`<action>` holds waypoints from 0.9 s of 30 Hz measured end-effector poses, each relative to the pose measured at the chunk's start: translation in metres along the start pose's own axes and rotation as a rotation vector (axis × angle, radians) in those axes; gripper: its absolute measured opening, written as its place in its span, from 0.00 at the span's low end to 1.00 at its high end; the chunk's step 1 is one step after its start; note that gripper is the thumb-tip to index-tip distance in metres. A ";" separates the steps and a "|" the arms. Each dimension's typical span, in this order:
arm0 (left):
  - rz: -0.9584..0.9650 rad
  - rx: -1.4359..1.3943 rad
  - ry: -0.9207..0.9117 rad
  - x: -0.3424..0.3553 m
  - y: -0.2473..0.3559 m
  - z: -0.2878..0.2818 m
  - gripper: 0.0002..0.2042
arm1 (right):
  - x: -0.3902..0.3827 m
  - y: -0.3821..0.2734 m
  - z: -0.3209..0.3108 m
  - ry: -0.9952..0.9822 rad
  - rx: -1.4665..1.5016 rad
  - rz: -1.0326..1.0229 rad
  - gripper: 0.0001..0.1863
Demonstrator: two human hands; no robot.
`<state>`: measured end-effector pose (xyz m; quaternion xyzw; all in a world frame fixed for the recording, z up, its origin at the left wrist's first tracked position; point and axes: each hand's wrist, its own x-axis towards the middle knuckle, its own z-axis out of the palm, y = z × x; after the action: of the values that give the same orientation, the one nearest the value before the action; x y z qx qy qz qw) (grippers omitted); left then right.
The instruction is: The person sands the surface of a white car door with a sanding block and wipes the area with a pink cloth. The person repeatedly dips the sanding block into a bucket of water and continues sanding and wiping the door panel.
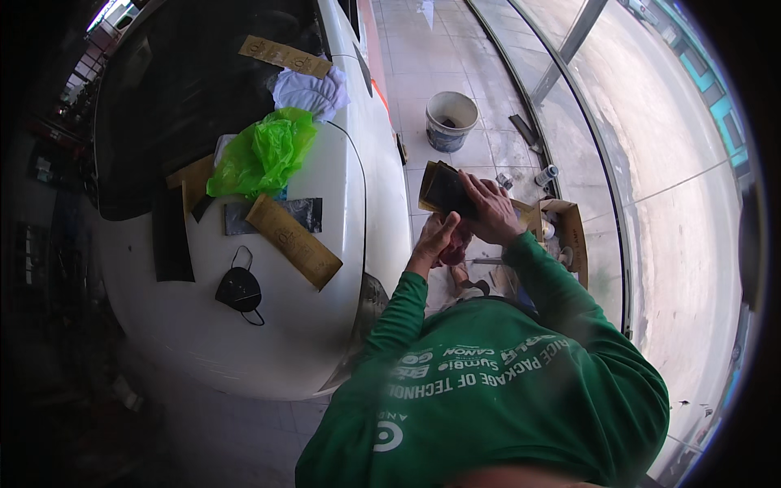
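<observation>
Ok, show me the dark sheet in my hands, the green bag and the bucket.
Dark sheet [448, 190], head view: its dark face.
Green bag [267, 153], head view: crumpled middle.
Bucket [448, 140], head view: outer wall.

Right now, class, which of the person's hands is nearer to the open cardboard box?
The right hand. In the picture it is just left of the open cardboard box, while the left hand lies farther left.

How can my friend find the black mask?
Find the white car on the left. Down the picture from the crumpled green plastic bag on it lies the rounded black face mask. Unlike the flat rectangular brown strip nearby, it has two thin loops.
</observation>
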<state>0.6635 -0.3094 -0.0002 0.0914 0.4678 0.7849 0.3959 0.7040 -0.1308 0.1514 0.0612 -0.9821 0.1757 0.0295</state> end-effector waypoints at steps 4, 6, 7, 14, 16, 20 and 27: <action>-0.215 -0.221 0.251 -0.047 0.033 0.009 0.39 | 0.003 -0.023 0.003 -0.024 0.039 -0.205 0.51; -0.246 -0.219 0.327 -0.075 0.048 0.006 0.39 | 0.003 -0.038 0.003 -0.073 0.010 -0.236 0.51; -0.251 -0.215 0.340 -0.082 0.037 -0.008 0.38 | 0.000 -0.042 -0.004 -0.104 -0.018 -0.252 0.50; -0.205 -0.263 0.384 -0.134 0.044 -0.016 0.36 | -0.075 -0.103 -0.156 -0.551 1.352 -1.033 0.32; -0.232 -0.336 0.325 -0.141 0.043 -0.032 0.37 | -0.093 -0.122 -0.174 -0.424 1.312 -1.132 0.17; -0.335 -0.306 0.543 -0.144 0.059 -0.009 0.40 | -0.096 -0.149 -0.183 0.182 1.362 -0.800 0.08; -0.110 -0.392 0.425 -0.147 0.021 -0.009 0.36 | -0.104 -0.220 -0.133 -0.261 1.771 -0.668 0.07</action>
<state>0.7462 -0.4245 0.0452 -0.1788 0.3838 0.8392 0.3413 0.8410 -0.2778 0.3428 0.3574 -0.4198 0.8295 -0.0886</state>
